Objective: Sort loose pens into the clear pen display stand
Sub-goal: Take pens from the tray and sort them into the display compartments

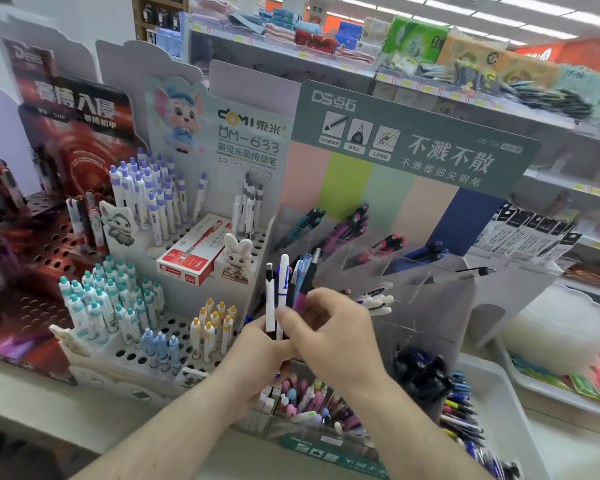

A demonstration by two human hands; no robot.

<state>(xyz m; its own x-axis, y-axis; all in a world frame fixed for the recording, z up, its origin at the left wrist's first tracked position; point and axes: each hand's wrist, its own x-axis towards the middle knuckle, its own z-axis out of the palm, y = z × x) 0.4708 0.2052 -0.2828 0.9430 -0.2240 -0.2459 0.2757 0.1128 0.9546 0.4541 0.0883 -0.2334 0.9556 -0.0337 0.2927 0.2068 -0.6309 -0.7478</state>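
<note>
Here, both hands meet in front of the clear pen stand [378, 265]. Left hand [260, 344] grips a bunch of pens [286, 289] upright, fingers curled round the lower barrels. The bunch fans out at the top: a white pen with black clip, a white pen with blue print, a pale blue one, a purple-bodied one, a dark one. Right hand [329, 327] lies over the bunch from the right, fingers bent, fingertips against the pens; somewhat blurred, so cannot tell whether it pinches a single pen or only touches them.

Stand sits just behind the hands, under a green header card [413, 140] with pastel stripes. Its upper row of tilted compartments holds teal pens [303, 223], purple pens [349, 226], red pens [383, 247] and blue pens [423, 254], one colour per compartment. A single pen with a black clip [471, 273] lies across the stand's right edge. Lower front compartments hold pastel pens [309, 396] and a dark cluster [420, 372].

Left of the stand: a white holed rack [136, 355] with white pens capped purple, teal, yellow and blue, and a red-and-white box [191, 254] lying on it. Right: a white tray [496, 393] holding mixed loose pens [461, 417].
</note>
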